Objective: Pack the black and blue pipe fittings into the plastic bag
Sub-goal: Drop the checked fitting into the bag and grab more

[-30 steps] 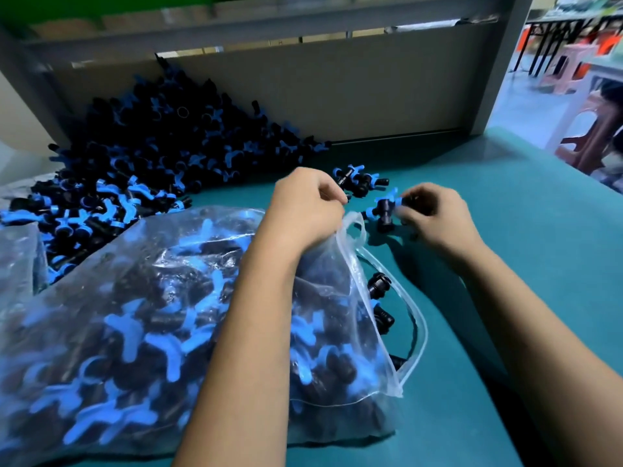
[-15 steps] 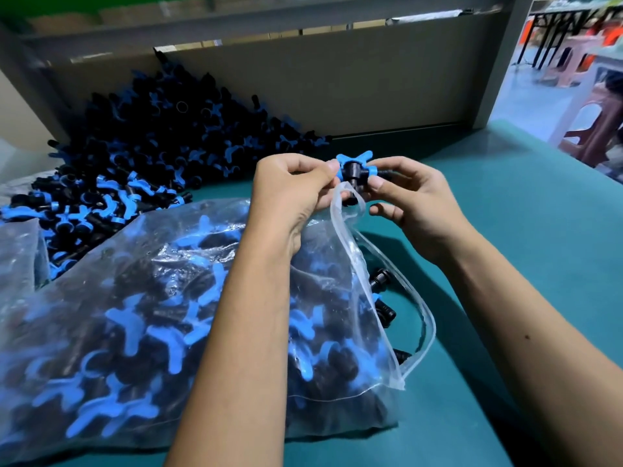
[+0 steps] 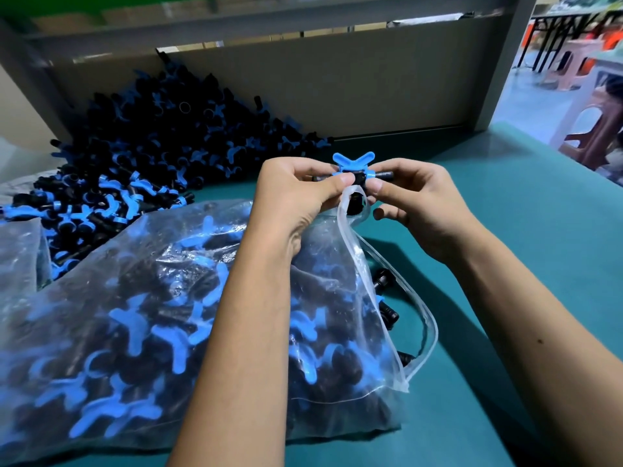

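Observation:
A clear plastic bag (image 3: 141, 298), nearly full of black and blue pipe fittings, lies on the teal table with its mouth (image 3: 397, 288) facing right. Both hands meet above the raised bag rim around one fitting (image 3: 354, 168) with a blue winged handle. My left hand (image 3: 296, 197) pinches the fitting's left side and grips the bag's rim under it. My right hand (image 3: 414, 200) pinches the fitting's right end between thumb and forefinger. A big loose pile of fittings (image 3: 161, 150) lies behind the bag at left.
A grey panel (image 3: 337, 82) stands along the back of the teal table (image 3: 522, 230). A second clear bag (image 3: 17, 251) lies at the far left. Plastic stools (image 3: 596, 129) stand on the floor off the right edge. A few fittings (image 3: 384, 281) spill at the bag's mouth.
My right hand picked a fitting off the table and brought it up to my left hand at the bag rim. Both hands now hold it slightly higher, handle up.

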A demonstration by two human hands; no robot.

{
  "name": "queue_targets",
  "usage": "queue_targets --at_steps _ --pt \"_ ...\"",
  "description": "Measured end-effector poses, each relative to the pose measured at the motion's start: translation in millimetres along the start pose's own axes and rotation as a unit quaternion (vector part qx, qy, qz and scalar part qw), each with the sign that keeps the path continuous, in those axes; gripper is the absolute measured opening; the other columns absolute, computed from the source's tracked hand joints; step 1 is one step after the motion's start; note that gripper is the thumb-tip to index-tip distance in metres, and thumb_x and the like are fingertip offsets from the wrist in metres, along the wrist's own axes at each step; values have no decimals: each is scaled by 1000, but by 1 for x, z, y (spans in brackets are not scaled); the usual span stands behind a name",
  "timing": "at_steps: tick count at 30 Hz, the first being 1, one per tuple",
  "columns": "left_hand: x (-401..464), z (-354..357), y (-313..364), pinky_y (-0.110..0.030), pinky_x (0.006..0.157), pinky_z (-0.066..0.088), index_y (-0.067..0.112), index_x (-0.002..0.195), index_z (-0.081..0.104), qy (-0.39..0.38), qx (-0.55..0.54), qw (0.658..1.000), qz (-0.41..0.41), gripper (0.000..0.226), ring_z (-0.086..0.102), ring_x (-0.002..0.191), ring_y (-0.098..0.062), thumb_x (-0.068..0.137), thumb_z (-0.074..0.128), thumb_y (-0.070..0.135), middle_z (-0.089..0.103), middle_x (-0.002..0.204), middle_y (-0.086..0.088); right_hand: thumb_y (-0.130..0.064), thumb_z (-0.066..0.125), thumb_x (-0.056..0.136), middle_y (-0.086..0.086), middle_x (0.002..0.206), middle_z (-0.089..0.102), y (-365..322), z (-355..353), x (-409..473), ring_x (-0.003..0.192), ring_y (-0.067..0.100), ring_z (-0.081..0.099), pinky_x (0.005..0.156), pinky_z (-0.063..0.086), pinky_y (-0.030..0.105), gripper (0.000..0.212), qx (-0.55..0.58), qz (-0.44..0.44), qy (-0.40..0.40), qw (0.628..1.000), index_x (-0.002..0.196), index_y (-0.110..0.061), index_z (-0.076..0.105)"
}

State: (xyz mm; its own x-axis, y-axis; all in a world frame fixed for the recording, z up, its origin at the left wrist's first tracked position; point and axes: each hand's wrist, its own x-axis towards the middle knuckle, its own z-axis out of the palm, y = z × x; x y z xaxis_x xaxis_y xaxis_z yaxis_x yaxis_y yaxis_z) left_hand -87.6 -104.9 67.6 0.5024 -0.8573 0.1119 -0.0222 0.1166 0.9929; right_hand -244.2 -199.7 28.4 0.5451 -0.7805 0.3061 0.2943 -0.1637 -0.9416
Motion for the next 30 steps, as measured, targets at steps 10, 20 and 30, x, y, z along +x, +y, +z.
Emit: queue_targets --at_steps 10,20,30 --pt "-4 0 7 -26 63 61 1 84 76 5 4 1000 27 14 72 61 -18 77 84 -7 74 69 -10 -8 71 88 5 85 71 -2 -1 -1 72 12 62 63 52 22 12 12 -6 10 1000 99 -9 74" --pt "0 -11 11 -31 75 62 6 76 75 37 20 998 53 13 66 62 -16 77 88 3 70 61 0 -10 72 89 2 81 71 -9 -6 4 68 14 60 60 49 23 8 -17 -50 110 993 97 -11 75" --pt "-9 33 8 -42 69 62 11 70 71 149 -20 983 102 27 70 61 -21 73 92 27 74 67 -7 -16 79 85 2 100 73 -7 20 0 87 24 71 65 59 40 28 -255 -159 87 950 110 -12 67"
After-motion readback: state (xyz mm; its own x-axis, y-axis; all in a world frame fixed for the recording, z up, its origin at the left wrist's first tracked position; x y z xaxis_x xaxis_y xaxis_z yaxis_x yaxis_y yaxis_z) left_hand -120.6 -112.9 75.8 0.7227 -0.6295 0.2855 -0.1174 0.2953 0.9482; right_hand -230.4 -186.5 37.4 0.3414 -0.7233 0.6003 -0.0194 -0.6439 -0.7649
